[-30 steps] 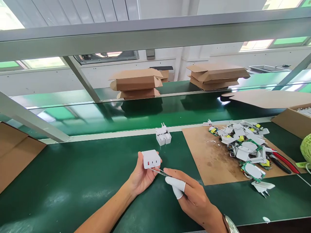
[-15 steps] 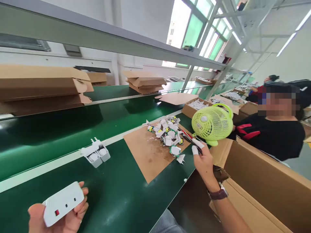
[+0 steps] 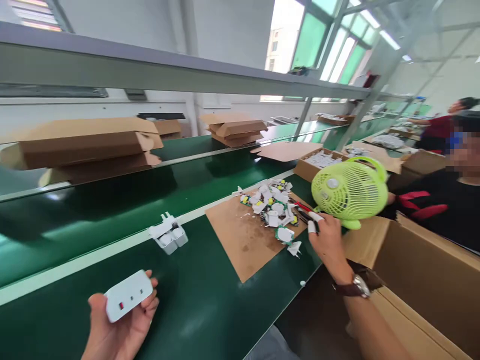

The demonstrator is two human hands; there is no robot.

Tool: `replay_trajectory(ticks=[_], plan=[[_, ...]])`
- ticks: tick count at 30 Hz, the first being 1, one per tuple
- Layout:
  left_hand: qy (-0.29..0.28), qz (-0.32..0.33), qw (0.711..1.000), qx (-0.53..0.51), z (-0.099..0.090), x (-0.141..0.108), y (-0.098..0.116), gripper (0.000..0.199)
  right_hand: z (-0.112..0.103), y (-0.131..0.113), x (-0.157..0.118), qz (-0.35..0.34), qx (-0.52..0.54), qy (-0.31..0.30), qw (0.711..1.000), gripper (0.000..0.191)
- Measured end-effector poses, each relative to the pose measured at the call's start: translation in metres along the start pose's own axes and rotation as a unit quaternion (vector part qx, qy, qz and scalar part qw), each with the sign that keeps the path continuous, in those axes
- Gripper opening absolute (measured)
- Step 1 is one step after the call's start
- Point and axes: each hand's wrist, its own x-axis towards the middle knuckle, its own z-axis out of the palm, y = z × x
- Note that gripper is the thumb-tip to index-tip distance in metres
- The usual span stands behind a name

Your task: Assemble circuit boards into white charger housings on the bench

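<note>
My left hand (image 3: 125, 320) grips a white charger housing (image 3: 129, 296) by its ends, its face with small port openings turned up. One opening shows red inside. White covers sit on the thumb and a finger of my right hand (image 3: 328, 242). Those fingers are closed around a slim black-handled tool (image 3: 304, 216) at the right edge of a cardboard sheet (image 3: 234, 240); its kind is unclear. A red handle (image 3: 302, 205) lies beside it. Heaped on the sheet are white plug pieces and green circuit boards (image 3: 275, 205). More white charger parts (image 3: 169, 234) rest on the green bench left of the sheet.
A lime-green fan (image 3: 348, 192) stands just beyond my right hand. An open cardboard box (image 3: 423, 260) is at the right, below the bench edge. Behind the fan is a carton of white parts (image 3: 318, 162). Folded cartons (image 3: 90, 150) lie across the back. A co-worker (image 3: 442, 200) sits at the right.
The view has swung left, so everything appears farther right. My left hand still holds the charger housing, and my right hand remains at the black-handled tool.
</note>
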Motion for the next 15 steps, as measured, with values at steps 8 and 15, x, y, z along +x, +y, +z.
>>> replay_trajectory(ticks=[8,15], plan=[[0.058,0.02,0.994,-0.09,0.069,-0.028,0.002,0.075,0.005,-0.162,-0.019,-0.073,0.349,-0.229,0.906,0.017],[0.037,0.016,0.993,-0.107,0.065,-0.039,0.007,0.075,0.049,-0.298,-0.05,-0.129,0.396,-0.495,0.762,0.015]])
